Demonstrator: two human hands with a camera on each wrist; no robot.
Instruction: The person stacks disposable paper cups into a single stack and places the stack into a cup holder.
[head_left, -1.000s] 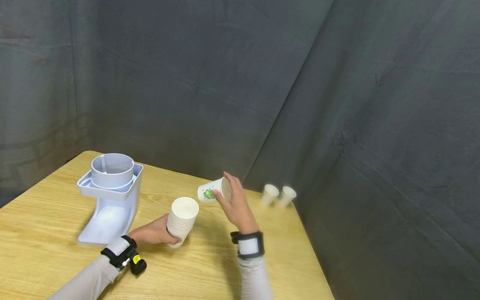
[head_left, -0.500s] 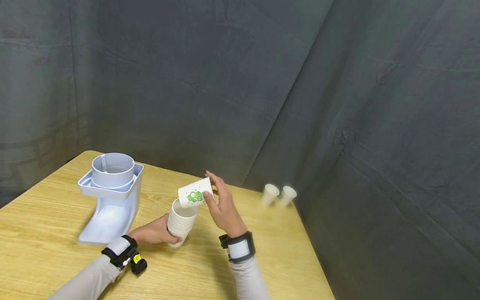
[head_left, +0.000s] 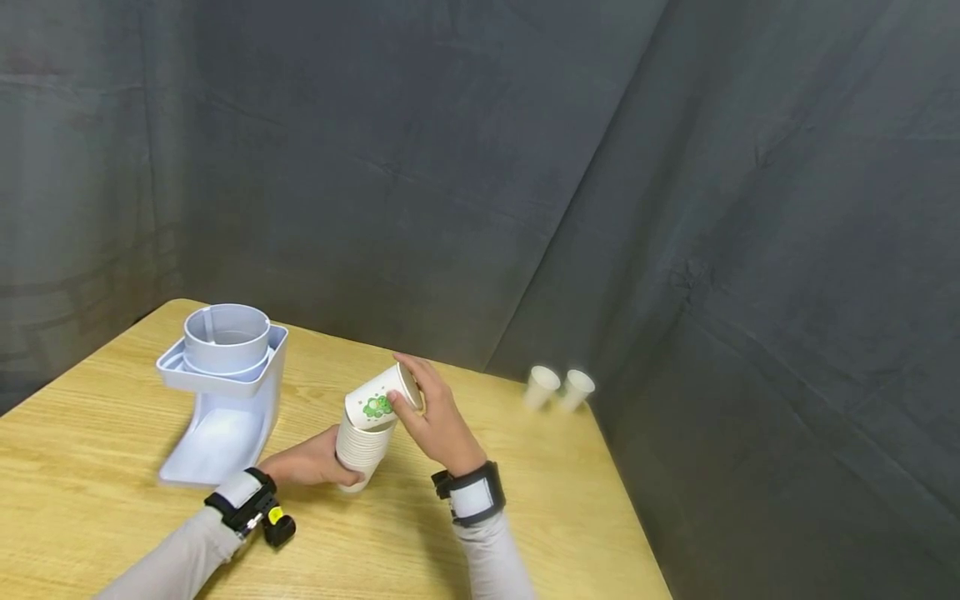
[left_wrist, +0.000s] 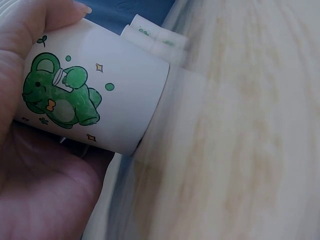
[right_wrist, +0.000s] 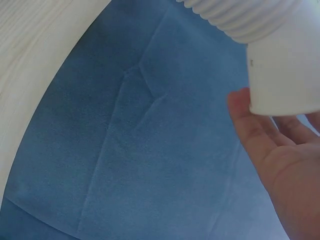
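Observation:
My left hand (head_left: 318, 463) grips a stack of white paper cups (head_left: 362, 450) that leans on the wooden table (head_left: 90, 433). My right hand (head_left: 408, 398) holds a single white cup with a green print (head_left: 373, 400), tilted, its mouth set over the top of the stack. In the left wrist view the green bear print on a cup (left_wrist: 95, 95) fills the frame, with my palm and fingers (left_wrist: 30, 45) curled round it. The right wrist view shows the stack's ribbed rims (right_wrist: 235, 20) and a plain white cup wall (right_wrist: 285, 70) above my right hand (right_wrist: 280, 165).
A pale plastic cup dispenser (head_left: 222, 392) with a round top opening stands at the left of the table. Two more white cups (head_left: 558, 387) lie near the table's far right corner. Dark cloth hangs behind and to the right.
My right hand has carried the printed cup leftward and down from beside the stack onto its top. The left hand and the stack have stayed put.

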